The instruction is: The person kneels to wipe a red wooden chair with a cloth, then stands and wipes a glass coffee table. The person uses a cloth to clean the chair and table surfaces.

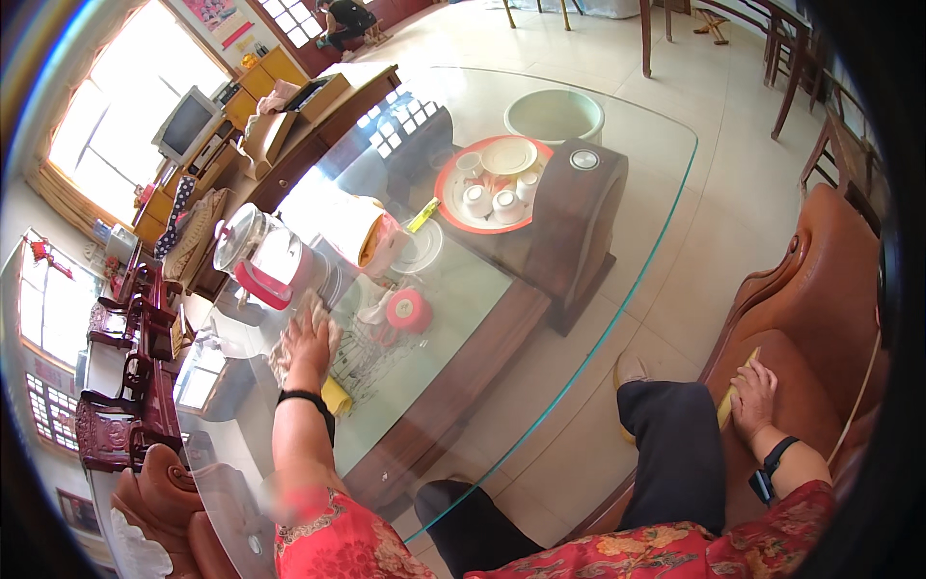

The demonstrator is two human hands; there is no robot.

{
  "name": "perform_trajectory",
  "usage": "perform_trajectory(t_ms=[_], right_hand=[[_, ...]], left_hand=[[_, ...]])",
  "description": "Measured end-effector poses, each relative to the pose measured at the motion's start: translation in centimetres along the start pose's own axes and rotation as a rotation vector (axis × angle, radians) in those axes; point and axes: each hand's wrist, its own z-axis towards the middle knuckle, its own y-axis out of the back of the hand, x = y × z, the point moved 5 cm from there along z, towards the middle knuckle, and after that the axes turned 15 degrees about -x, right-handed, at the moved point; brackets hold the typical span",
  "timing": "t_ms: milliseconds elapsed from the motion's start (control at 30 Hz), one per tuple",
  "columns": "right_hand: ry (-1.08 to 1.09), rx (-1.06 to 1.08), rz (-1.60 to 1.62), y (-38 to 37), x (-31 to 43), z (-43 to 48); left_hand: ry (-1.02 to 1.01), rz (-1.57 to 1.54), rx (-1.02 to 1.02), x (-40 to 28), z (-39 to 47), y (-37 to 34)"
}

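Note:
My left hand (312, 339) presses a crumpled beige cloth (281, 360) onto the glass tabletop (463, 434), fingers spread over it. Just beyond it stands a glass kettle (264, 250) with a pink-red handle and base. A rolled yellow item (336, 396) lies beside my left wrist. To the right, a pink cup (409, 311) shows next to a whitish crumpled item (376, 310); whether these are on or under the glass is unclear. My right hand (754, 398) rests on the brown leather sofa (788, 354), touching a flat yellow strip (725, 409); its grip is unclear.
A red-rimmed tray (452, 210) carries white cups and a plate. Beyond it stands a pale green bin (557, 119). The tabletop's curved glass edge (626, 304) passes before my knees. A person (347, 22) squats near the far door. Boxes (268, 141) cover a wooden desk.

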Motion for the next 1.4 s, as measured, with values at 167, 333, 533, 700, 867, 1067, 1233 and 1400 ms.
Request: perform_trajectory(t_ms=[167,333,533,700,867,1067,1233,1400], right_hand=[[0.002,-0.066,0.027,0.5,0.3,0.2],[-0.005,-0.103,0.038,1.0,0.7,0.3],[-0.035,-0.097,0.046,1.0,0.6,0.2],[-0.029,-0.107,0.053,1.0,0.6,0.2],[-0.015,-0.127,0.043,1.0,0.6,0.1],[-0.026,-0.116,0.043,0.7,0.3,0.0],[-0.047,-0.086,0.048,0.6,0.2,0.0],[-0.048,-0.096,0.034,0.4,0.0,0.0]], left_hand=[[-0.025,0.243,0.144,9.3,-7.5,2.1],[0.253,0.310,0.246,19.8,-16.8,4.3],[0.415,0.161,0.116,20.6,-26.6,8.8],[0.259,0.178,0.107,18.3,-29.7,9.6],[0.174,0.119,0.082,15.3,-32.0,10.1],[0.075,0.102,0.082,10.7,-33.5,10.4],[-0.050,0.075,0.063,8.2,-33.8,10.4],[-0.079,0.026,-0.002,7.5,-33.9,10.9]])
